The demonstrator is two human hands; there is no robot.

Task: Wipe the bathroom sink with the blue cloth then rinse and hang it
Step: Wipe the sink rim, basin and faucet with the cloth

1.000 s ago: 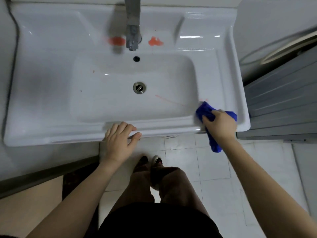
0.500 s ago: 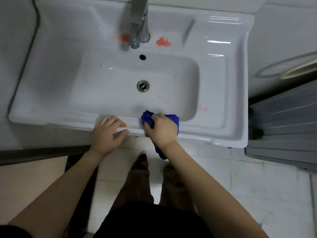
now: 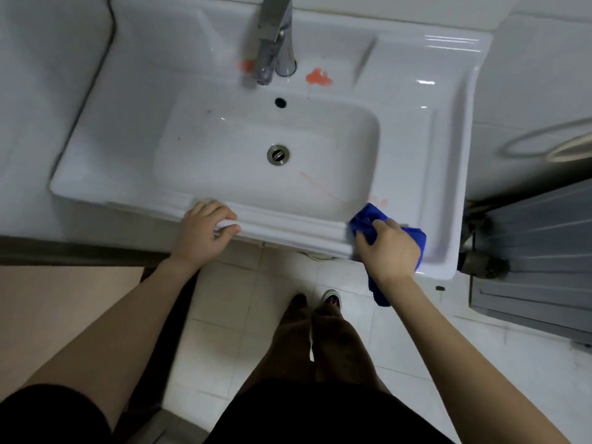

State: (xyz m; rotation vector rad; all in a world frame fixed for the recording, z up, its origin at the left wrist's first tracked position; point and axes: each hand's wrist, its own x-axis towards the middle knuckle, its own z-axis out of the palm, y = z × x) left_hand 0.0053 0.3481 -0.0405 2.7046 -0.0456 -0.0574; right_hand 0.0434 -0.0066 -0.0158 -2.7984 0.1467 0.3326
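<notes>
The white bathroom sink (image 3: 416, 161) fills the upper view, with a metal faucet (image 3: 272, 43) at the back and a drain (image 3: 278, 154) in the basin. Red stains (image 3: 318, 76) lie beside the faucet, a faint red streak (image 3: 320, 187) crosses the basin, and a small red smear (image 3: 379, 201) sits at the front right. My right hand (image 3: 389, 248) presses the bunched blue cloth (image 3: 368, 219) on the sink's front right rim; a tail of cloth hangs below the wrist. My left hand (image 3: 205, 233) grips the sink's front edge, thumb underneath.
A grey slatted cabinet (image 3: 538, 251) stands right of the sink. A pale ring-shaped object (image 3: 551, 144) lies on the grey surface above it. White floor tiles (image 3: 230, 315) and my shoes (image 3: 331, 299) show below. A grey wall surface (image 3: 38, 91) borders the sink's left.
My right hand has swept the blue cloth along the front rim, from the right corner to the middle and back to the right. My left hand has stayed on the front edge.
</notes>
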